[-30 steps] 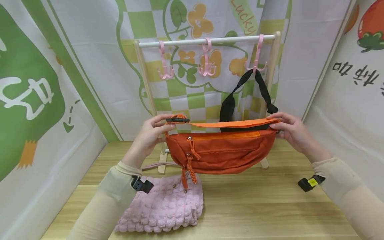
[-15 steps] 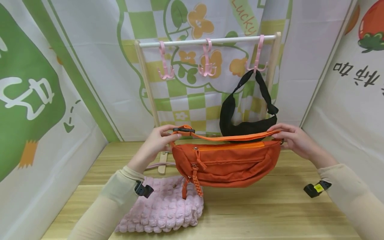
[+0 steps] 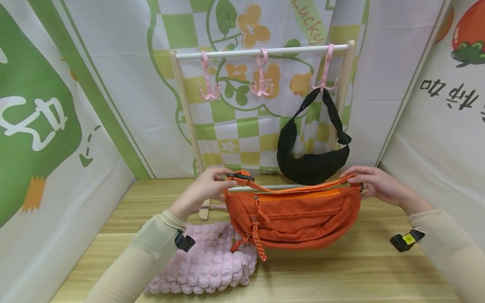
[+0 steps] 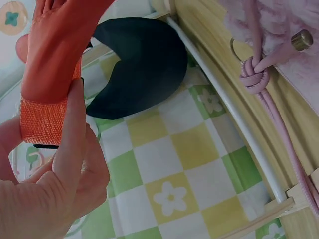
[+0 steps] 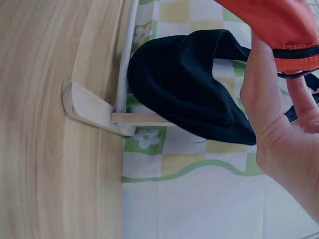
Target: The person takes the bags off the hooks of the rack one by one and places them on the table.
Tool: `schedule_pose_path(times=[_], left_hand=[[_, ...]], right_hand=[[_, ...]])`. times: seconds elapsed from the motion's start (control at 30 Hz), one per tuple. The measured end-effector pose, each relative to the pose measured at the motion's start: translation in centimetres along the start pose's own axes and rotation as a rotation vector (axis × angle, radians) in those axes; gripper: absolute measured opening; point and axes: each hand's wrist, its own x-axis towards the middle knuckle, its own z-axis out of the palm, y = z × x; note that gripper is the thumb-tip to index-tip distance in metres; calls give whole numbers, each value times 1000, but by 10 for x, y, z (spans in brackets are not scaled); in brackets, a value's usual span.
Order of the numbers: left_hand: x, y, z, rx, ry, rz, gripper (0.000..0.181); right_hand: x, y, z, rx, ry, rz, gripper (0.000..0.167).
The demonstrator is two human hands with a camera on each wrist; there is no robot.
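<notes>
An orange-red waist bag (image 3: 295, 219) is held up by its two ends above the wooden table, its orange strap (image 3: 295, 188) along the top. My left hand (image 3: 206, 188) pinches the end by the black buckle (image 3: 241, 176); in the left wrist view that hand (image 4: 65, 174) grips orange webbing (image 4: 44, 119). At the other end my right hand (image 3: 382, 188) pinches the strap and corner; the right wrist view shows this hand (image 5: 284, 119) around the bag's end (image 5: 284, 25). Zipper pulls dangle at the bag's left side.
Behind stands a rack with a white bar (image 3: 299, 50) and three pink hooks; a black bag (image 3: 310, 168) hangs from the right one (image 3: 326, 69). A pink quilted bag (image 3: 204, 265) lies on the table (image 3: 322, 277) at front left, partly under my left forearm.
The orange-red bag and both hands have moved down and slightly right, so more of the black bag and the rack's lower bar shows. Both hands keep their grip.
</notes>
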Motion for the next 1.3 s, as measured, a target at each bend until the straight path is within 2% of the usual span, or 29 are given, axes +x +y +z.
schedule_pose_path(times=[0.27,0.6,0.8,0.93,1.03,1.3], left_hand=[[3,-8,10,41,-26,-50,34],[5,-18,17,42,-112,-100,34],[3,-21,18,84,-135,-119,39],[3,-22,17,120,-161,-106,38],[3,-22,16,135,-174,-110,44],[5,-30,16,176,-204,-151,55]], right_hand=[[-3,7,-4,-25,-18,72,28],[-7,20,-7,-52,-55,187,25],[-7,26,-6,-74,-60,224,22],[-7,28,-6,-65,-69,255,22],[-6,30,-6,-53,-77,268,22],[-5,39,-3,-98,-67,322,21]])
